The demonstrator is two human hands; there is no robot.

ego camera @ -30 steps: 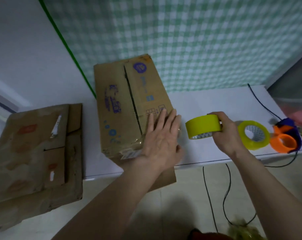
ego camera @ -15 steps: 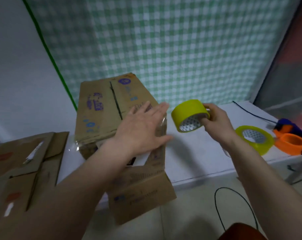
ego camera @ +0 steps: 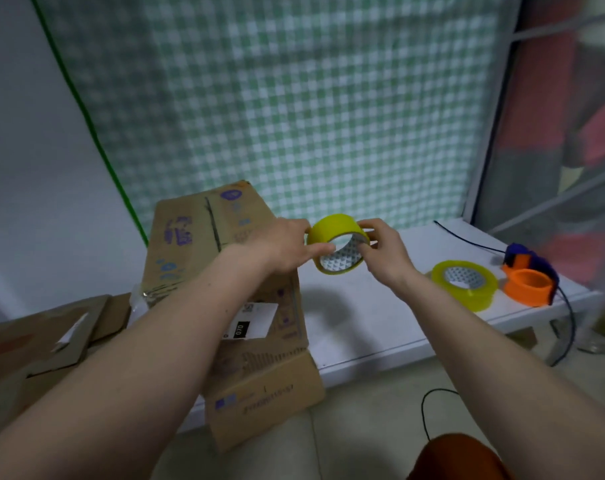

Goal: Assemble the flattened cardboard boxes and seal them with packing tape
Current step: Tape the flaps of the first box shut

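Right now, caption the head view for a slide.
Both hands, left and right, hold a yellow tape roll above the table, beside the box.

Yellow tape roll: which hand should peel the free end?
Left, likely. The right hand grips the yellow tape roll by its rim, steadying it, while the left hand has a finger on the roll's outer face.

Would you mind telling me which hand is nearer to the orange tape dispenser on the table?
Right. The right hand holds the raised tape roll on the side toward the orange tape dispenser; the left hand grips the roll's far side, over the cardboard box.
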